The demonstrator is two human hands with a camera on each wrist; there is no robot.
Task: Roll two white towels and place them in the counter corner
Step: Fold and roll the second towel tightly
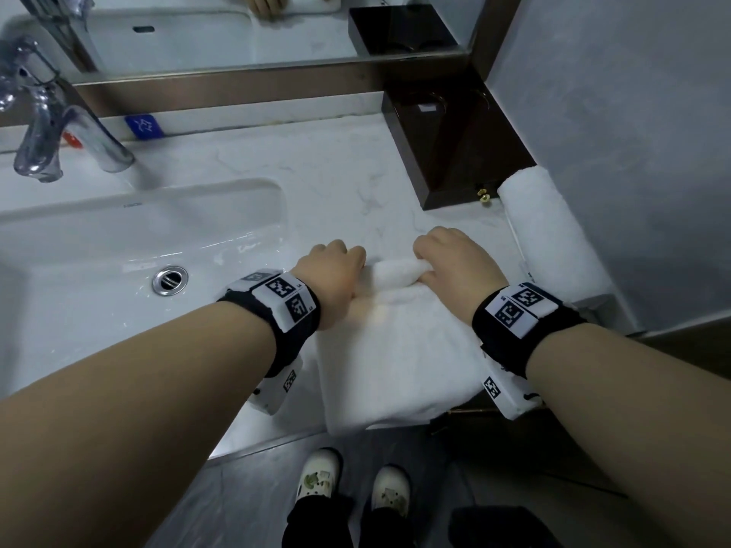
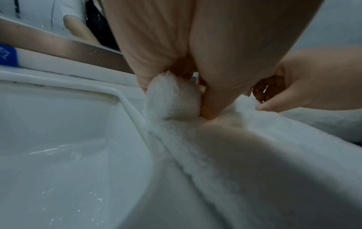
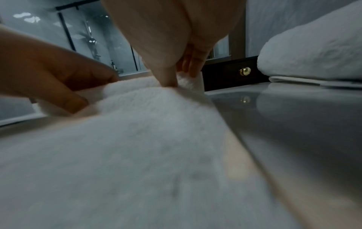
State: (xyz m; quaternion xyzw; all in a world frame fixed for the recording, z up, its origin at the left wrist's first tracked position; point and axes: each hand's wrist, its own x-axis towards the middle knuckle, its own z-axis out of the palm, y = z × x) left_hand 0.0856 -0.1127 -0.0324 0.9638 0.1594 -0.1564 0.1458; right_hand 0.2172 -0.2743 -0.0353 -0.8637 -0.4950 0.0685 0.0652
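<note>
Marble-look white counter (image 1: 336,172) beside basin. Flat white terry towel (image 1: 395,361) lay at front edge, far end just rolled. Left hand (image 1: 332,276), right hand (image 1: 455,263) each curled round roll ends, apart. Finished white rolled towel (image 1: 553,227) sat against right wall. Best: keep tension even, roll toward body, edges aligned.

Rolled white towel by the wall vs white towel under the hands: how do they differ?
The rolled white towel by the wall is fully rolled; the white towel under the hands has only its far edge rolled. The first lies untouched; the left hand and right hand grip the second. Both are white terry.
</note>
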